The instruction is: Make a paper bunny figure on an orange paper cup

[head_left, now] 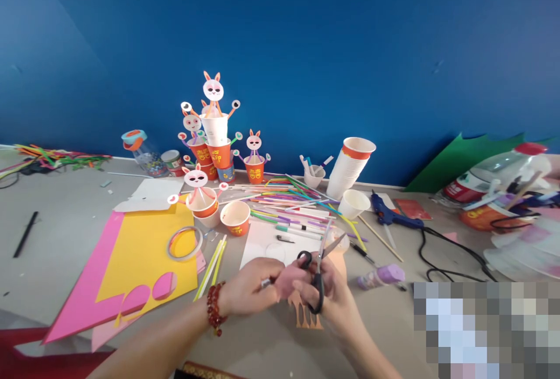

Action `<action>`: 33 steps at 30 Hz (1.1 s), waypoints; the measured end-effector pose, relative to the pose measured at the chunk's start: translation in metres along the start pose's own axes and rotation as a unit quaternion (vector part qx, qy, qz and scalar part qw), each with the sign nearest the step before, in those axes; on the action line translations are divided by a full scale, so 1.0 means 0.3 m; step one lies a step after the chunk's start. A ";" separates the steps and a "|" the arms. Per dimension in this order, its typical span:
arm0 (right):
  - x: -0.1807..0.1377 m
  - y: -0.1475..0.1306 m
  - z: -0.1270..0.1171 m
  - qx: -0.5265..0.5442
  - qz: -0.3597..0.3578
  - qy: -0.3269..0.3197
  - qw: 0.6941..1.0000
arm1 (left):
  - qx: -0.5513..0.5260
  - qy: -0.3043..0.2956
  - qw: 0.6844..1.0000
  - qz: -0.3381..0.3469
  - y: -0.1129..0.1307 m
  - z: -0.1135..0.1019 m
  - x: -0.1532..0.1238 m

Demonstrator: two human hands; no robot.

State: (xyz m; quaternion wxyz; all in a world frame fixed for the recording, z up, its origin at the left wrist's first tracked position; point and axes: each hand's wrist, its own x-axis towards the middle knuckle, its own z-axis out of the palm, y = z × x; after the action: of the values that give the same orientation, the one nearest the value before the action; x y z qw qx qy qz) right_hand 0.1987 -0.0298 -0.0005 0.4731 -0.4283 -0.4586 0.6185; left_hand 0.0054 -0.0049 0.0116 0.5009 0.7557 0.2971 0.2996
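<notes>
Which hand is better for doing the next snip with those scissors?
Probably the right hand: the scissors are in its grip, with their blades apart and pointing away from the person. The left hand is close beside the handles; I can't clearly tell what it holds.

Tape point(200, 245) on paper point(144, 245) | scissors point(320, 256) right | cup stack point(347, 172) behind scissors

A flat grey surface point(56, 216) is filling the lower frame. A thin black rod point(26, 234) is lying at left, a pink paper sheet point(83, 291) is spreading at lower left, and slender multicoloured sticks point(280, 199) are lying mid-frame. Right of centre, stacked white paper cups point(347, 172) are standing near a blue glue gun point(389, 214).
</notes>
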 end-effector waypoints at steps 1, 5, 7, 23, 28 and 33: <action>0.003 0.000 0.000 0.001 0.000 -0.001 1.000 | -0.004 -0.028 1.000 -0.005 0.002 0.010 0.002; 0.012 0.002 -0.005 -0.014 0.002 0.003 1.000 | -0.038 -0.036 0.998 -0.034 -0.004 0.030 0.009; 0.015 -0.002 -0.005 -0.007 0.003 0.022 1.000 | -0.067 0.001 0.997 -0.045 -0.008 0.031 0.009; 0.025 0.062 0.026 0.046 -0.008 0.068 0.997 | -0.214 0.098 0.967 -0.094 -0.027 0.050 0.013; 0.023 0.061 0.025 0.016 -0.038 0.116 0.992 | -0.224 0.088 0.964 -0.114 -0.028 0.063 0.011; 0.026 0.062 0.027 0.003 -0.050 0.109 0.993 | -0.218 0.089 0.965 -0.120 -0.030 0.068 0.011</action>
State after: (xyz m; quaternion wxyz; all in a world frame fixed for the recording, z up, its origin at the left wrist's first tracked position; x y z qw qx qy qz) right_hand 0.1858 -0.0259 -0.0177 0.5516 -0.4682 -0.4231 0.5455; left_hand 0.0215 -0.0115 -0.0030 0.6573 0.5575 0.3567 0.3605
